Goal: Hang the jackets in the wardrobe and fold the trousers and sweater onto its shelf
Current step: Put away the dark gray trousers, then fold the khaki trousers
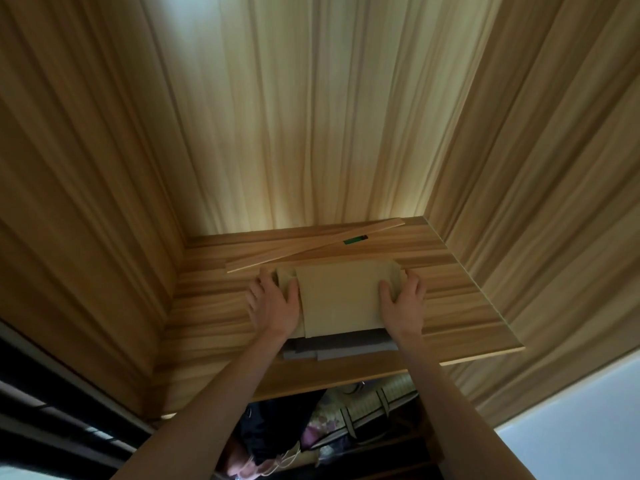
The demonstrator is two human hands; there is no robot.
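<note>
Dim, warm light, soft motion blur, wide-angle bending at edges

Striped wood panels (311,116) lined the cupboard's far and side walls, light pooled brightest on the far panel, and a pale wall (588,427) showed near right.
</note>
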